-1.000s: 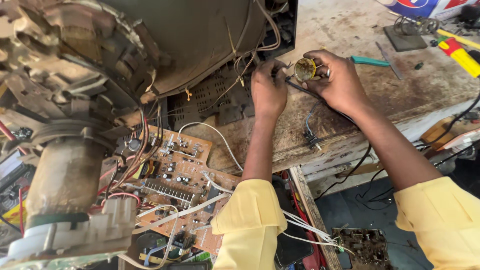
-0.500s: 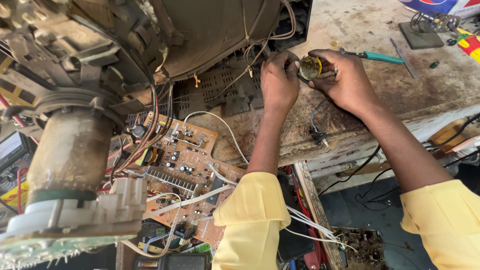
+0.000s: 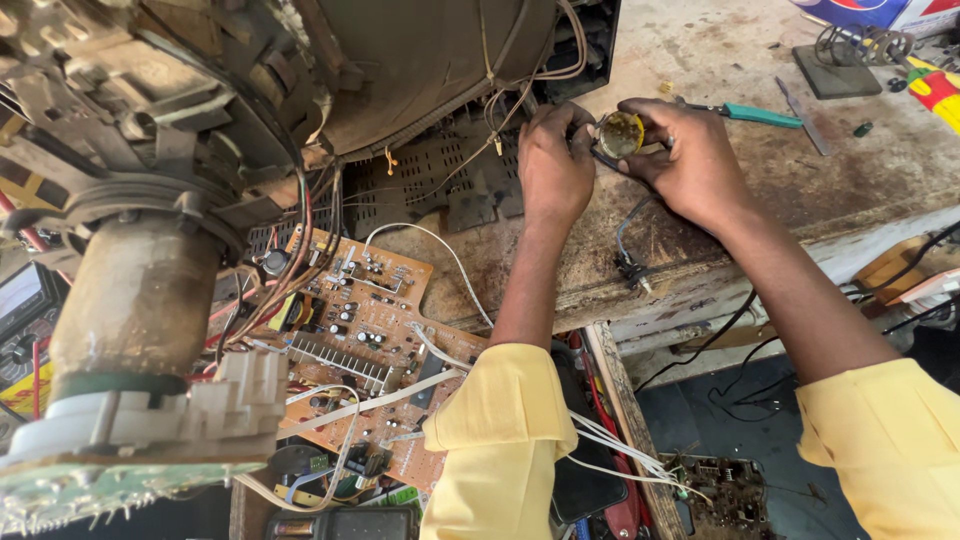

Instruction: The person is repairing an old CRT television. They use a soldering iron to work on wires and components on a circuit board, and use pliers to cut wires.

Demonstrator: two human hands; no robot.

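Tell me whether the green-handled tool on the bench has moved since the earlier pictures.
No. The green-handled tool lies in the same spot on the bench, just past the right hand; only the camera view has shifted.

Brown circuit board (image 3: 365,340) below picture tube (image 3: 140,290); teal-handled tool (image 3: 752,114), soldering-iron stand (image 3: 840,60) on workbench (image 3: 800,190).

Round yellow part (image 3: 621,133) half-hidden btwn fingers; tube neck (image 3: 130,300) & red-yellow tool (image 3: 935,88) cut by edges.
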